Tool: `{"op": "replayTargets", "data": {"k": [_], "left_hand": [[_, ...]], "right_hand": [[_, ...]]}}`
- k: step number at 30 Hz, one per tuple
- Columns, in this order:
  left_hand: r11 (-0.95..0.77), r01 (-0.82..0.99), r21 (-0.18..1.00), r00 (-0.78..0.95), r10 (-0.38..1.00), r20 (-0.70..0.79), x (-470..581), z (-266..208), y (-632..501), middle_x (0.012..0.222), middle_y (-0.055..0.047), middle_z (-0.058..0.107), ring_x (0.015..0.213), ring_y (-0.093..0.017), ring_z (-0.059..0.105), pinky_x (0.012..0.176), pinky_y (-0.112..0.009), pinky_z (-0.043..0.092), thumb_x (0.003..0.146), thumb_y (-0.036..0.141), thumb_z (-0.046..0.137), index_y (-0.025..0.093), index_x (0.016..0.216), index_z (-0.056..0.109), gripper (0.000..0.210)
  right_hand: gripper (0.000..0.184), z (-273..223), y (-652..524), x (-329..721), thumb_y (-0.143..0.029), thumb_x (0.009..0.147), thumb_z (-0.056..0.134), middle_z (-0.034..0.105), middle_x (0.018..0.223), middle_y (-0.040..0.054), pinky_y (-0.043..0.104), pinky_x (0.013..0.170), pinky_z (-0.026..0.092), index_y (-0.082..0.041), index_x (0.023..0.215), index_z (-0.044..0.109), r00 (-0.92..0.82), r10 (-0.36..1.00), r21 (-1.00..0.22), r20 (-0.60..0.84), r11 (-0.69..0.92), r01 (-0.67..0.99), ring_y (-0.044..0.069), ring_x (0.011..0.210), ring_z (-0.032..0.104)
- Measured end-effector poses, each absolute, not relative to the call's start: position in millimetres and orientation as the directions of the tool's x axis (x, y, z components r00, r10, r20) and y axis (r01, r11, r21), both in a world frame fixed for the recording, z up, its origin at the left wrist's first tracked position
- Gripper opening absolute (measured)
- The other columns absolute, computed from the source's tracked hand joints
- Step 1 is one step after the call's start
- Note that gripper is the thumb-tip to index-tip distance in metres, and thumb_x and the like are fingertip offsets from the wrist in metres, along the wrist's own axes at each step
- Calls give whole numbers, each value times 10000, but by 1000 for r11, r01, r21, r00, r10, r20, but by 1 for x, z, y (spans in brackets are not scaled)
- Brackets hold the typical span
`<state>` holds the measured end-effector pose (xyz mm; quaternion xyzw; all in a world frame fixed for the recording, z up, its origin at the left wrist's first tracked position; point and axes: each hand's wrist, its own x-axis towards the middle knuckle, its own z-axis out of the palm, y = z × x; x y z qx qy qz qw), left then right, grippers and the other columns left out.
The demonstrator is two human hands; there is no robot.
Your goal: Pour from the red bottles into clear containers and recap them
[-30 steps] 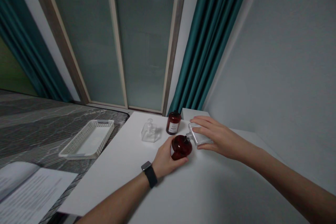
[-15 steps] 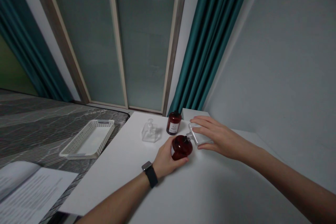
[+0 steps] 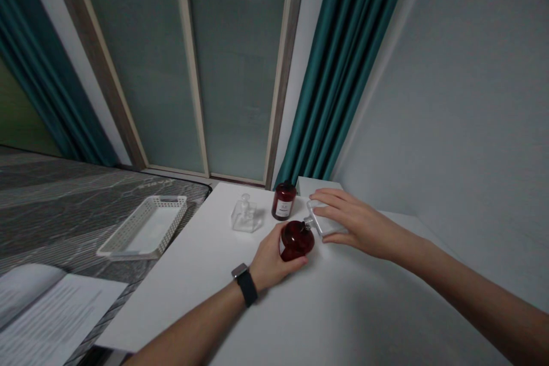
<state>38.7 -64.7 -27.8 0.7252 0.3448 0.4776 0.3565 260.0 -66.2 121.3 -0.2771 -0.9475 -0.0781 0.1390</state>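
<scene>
The left hand [image 3: 272,260] has its fingers wrapped round a dark red-brown bottle [image 3: 297,240], the thumb along the near side and part of a pale label showing at the left. The bottle leans to the right, its neck toward a flat clear bottle [image 3: 329,227] tipped on its side. The right hand [image 3: 358,220] grips that clear bottle, fingers spread across it from the far edge to the near one. The two necks meet, or nearly so — the spot is too small and dim to say whether they touch. A watch [image 3: 245,283] with a black strap sits on the left wrist.

Both bottles are over the right part of a white surface [image 3: 193,274]. Just beyond the held brown bottle stands an upright brown jar [image 3: 283,203] with a white label; to its left is a stoppered glass bottle [image 3: 244,216], also upright. A white box [image 3: 315,185] stands at the far side, by a green curtain [image 3: 343,68].

Left of the surface, a white basket [image 3: 154,229] rests on grey patterned cloth [image 3: 55,194] — nearer lies an open book [image 3: 64,309].
</scene>
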Motion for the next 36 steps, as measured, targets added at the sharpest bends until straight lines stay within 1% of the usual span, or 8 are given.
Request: {"op": "replayTargets", "data": {"k": [11, 20, 29, 36], "left_hand": [[-493, 167, 854, 325, 845, 424, 38, -26, -65, 1226, -90, 640, 1100, -278, 613, 999, -422, 462, 701, 246, 805, 185, 1276, 478, 664], [-506, 166, 846, 325, 838, 437, 38, -27, -64, 1225, -85, 640, 1098, -274, 616, 991, -413, 465, 702, 263, 814, 186, 1279, 478, 672], [-489, 156, 858, 328, 845, 422, 39, -27, -64, 1221, -91, 642, 1099, -276, 615, 994, -423, 463, 694, 241, 814, 185, 1273, 475, 673], [-490, 138, 861, 333, 841, 426, 39, -27, -64, 1213, -96, 645, 1089, -281, 617, 991, -432, 465, 701, 257, 814, 183, 1265, 481, 659]], "right_hand": [[450, 120, -61, 262, -367, 822, 753, 566, 1396, 145, 531, 1052, 461, -220, 1217, 597, -810, 507, 61, 295, 836, 546, 319, 1316, 490], [463, 123, -62, 259, -337, 799, 779, 582, 1377, 148, 505, 1061, 460, -197, 1207, 612, -815, 504, 68, 285, 838, 542, 309, 1312, 498], [474, 123, -61, 258, -315, 788, 789, 575, 1387, 148, 528, 1070, 452, -204, 1209, 602, -824, 498, 103, 269, 836, 539, 321, 1329, 485], [461, 125, -61, 257, -319, 790, 786, 580, 1382, 146, 535, 1056, 464, -208, 1200, 608, -824, 505, 103, 256, 834, 543, 328, 1317, 497]]}}
